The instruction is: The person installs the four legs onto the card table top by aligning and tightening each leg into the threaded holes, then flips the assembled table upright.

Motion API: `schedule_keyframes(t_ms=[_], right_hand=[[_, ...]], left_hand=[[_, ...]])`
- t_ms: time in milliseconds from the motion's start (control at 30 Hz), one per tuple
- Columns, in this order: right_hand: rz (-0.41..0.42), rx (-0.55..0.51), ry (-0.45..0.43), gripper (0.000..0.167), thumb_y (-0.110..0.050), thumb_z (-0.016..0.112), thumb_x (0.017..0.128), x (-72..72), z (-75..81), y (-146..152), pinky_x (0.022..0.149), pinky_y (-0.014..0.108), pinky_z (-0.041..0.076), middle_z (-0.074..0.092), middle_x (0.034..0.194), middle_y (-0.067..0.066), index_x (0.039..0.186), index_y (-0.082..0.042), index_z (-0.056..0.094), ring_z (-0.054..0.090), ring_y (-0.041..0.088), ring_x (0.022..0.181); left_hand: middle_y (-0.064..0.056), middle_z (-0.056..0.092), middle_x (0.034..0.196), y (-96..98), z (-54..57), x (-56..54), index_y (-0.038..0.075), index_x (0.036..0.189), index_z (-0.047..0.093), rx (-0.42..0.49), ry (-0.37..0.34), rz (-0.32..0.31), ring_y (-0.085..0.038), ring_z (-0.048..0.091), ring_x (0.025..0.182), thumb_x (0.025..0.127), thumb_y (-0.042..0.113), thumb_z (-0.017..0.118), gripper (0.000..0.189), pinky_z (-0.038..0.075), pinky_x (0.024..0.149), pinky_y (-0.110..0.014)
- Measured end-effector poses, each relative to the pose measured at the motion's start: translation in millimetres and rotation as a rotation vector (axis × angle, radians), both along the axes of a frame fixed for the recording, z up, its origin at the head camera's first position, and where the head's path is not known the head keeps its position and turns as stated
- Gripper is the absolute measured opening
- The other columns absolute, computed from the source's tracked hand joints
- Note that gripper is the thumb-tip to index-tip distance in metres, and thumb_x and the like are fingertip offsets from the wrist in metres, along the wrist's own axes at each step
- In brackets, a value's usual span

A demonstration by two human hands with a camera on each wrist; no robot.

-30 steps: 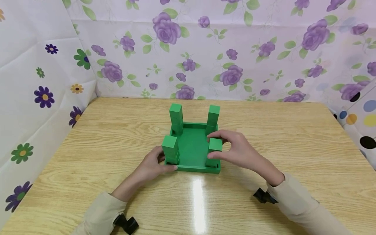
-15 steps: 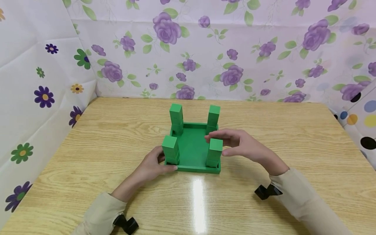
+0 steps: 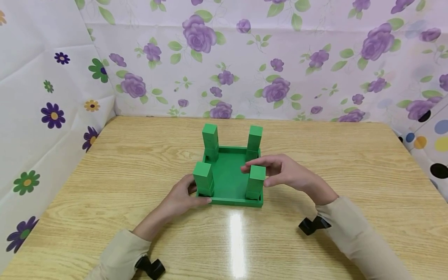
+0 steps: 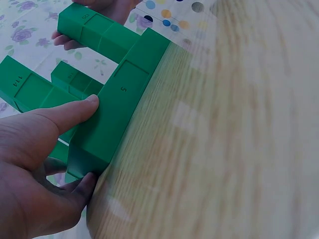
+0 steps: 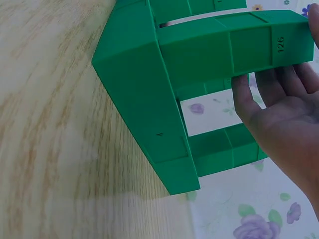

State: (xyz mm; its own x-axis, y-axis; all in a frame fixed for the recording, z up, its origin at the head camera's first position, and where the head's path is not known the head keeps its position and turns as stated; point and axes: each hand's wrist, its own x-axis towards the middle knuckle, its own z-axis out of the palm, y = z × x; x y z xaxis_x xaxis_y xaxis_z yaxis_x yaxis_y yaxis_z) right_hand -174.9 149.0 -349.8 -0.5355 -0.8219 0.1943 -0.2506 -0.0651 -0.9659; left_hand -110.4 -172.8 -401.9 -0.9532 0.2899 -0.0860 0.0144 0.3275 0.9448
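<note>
A green square tray (image 3: pixel 231 202) with low walls sits on the table, a tall green block post standing in each corner. My left hand (image 3: pixel 180 196) grips its near left corner, the thumb along the front wall by the near left post (image 3: pixel 203 175). In the left wrist view, fingertips curl beneath that corner. My right hand (image 3: pixel 288 173) is around the near right post (image 3: pixel 257 181) with fingers loosely spread behind it and the thumb at its right side. In the right wrist view this post (image 5: pixel 251 50) bears the raised number 126.
Far left post (image 3: pixel 210 138) and far right post (image 3: pixel 254 138) rise from the tray's back corners. A wooden table (image 3: pixel 140 155) lies under everything. Floral cloth (image 3: pixel 245 58) hangs behind it, with patterned cloth at both sides.
My right hand has loosened from the near right post, drawing its thumb off the front to the right side, then shifted slightly left. My left hand and the tray have stayed put.
</note>
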Motion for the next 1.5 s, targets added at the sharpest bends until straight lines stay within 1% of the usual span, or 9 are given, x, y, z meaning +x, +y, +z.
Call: schedule_keyframes(t_ms=[133,300,467,700,800,933,1033,1167,1500], right_hand=[[-0.03,-0.002,-0.011,0.042,-0.012,0.072,0.088,1.8,-0.1,-0.8,0.07,0.025,0.041,0.064,0.123,0.01,0.129,-0.015,0.064,0.051,0.024,0.121],[-0.082,0.019,0.012,0.041,-0.008,0.073,0.086,3.4,-0.3,-3.0,0.096,0.031,0.044,0.065,0.117,0.013,0.124,0.001,0.061,0.052,0.025,0.122],[-0.141,0.054,0.037,0.042,-0.013,0.079,0.081,5.8,2.5,-5.5,0.103,0.035,0.041,0.066,0.112,0.011,0.117,0.003,0.062,0.057,0.024,0.116],[-0.295,0.161,0.128,0.042,-0.023,0.086,0.073,11.1,6.4,-7.7,0.094,0.038,0.048,0.064,0.106,0.007,0.104,-0.003,0.064,0.062,0.021,0.099],[-0.36,0.198,0.152,0.039,-0.019,0.087,0.072,14.4,7.1,-8.9,0.088,0.039,0.05,0.063,0.101,0.006,0.101,-0.005,0.064,0.062,0.021,0.093],[-0.436,0.231,0.196,0.032,-0.014,0.087,0.072,19.8,8.1,-12.9,0.079,0.033,0.051,0.063,0.093,0.004,0.095,-0.009,0.064,0.061,0.021,0.086],[-0.486,0.256,0.24,0.031,-0.015,0.087,0.072,23.9,10.1,-17.1,0.074,0.033,0.049,0.061,0.087,0.002,0.091,-0.01,0.063,0.059,0.02,0.081],[-0.547,0.297,0.266,0.033,-0.018,0.087,0.072,28.4,12.2,-21.7,0.074,0.038,0.049,0.061,0.085,0.0,0.09,-0.01,0.061,0.058,0.019,0.081],[-0.664,0.334,0.301,0.035,-0.022,0.087,0.072,39.9,12.3,-28.2,0.075,0.045,0.052,0.064,0.096,0.003,0.091,-0.009,0.06,0.06,0.017,0.081]], left_hand=[[-0.018,0.047,0.131,0.3,0.2,0.0,0.0,0.135,0.049,-0.007,-0.004,0.006,-0.035,0.05,0.123,0.078,0.008,0.081,0.066,0.043,0.101,-0.046],[-0.015,0.049,0.13,0.3,-1.3,-0.9,0.002,0.134,0.05,-0.016,-0.016,0.021,-0.033,0.051,0.122,0.077,0.007,0.082,0.066,0.043,0.101,-0.045],[-0.016,0.049,0.129,-0.2,-1.1,-0.6,0.001,0.133,0.05,-0.02,-0.005,0.018,-0.034,0.052,0.121,0.077,0.006,0.082,0.065,0.044,0.1,-0.045],[-0.017,0.049,0.129,0.8,-1.8,-0.9,0.0,0.133,0.05,-0.023,0.003,0.011,-0.034,0.051,0.122,0.077,0.008,0.082,0.065,0.043,0.101,-0.045],[-0.018,0.049,0.129,1.3,-1.7,-1.2,-0.001,0.133,0.05,-0.018,0.01,0.004,-0.035,0.051,0.121,0.078,0.008,0.081,0.065,0.043,0.101,-0.045],[-0.018,0.049,0.13,1.8,0.3,-1.3,-0.001,0.133,0.05,-0.011,0.012,0.001,-0.034,0.052,0.121,0.078,0.008,0.081,0.064,0.043,0.101,-0.045],[-0.018,0.048,0.13,2.1,1.3,-1.2,-0.002,0.132,0.049,-0.014,0.005,0.004,-0.034,0.052,0.121,0.078,0.008,0.081,0.064,0.043,0.101,-0.045],[-0.019,0.047,0.13,2.2,1.2,-1.6,-0.002,0.132,0.049,-0.02,-0.003,0.013,-0.035,0.051,0.121,0.078,0.008,0.081,0.064,0.042,0.101,-0.045],[-0.017,0.048,0.129,1.7,-0.9,-1.6,0.0,0.133,0.05,-0.041,-0.019,0.031,-0.033,0.051,0.121,0.077,0.008,0.082,0.066,0.042,0.101,-0.045]])
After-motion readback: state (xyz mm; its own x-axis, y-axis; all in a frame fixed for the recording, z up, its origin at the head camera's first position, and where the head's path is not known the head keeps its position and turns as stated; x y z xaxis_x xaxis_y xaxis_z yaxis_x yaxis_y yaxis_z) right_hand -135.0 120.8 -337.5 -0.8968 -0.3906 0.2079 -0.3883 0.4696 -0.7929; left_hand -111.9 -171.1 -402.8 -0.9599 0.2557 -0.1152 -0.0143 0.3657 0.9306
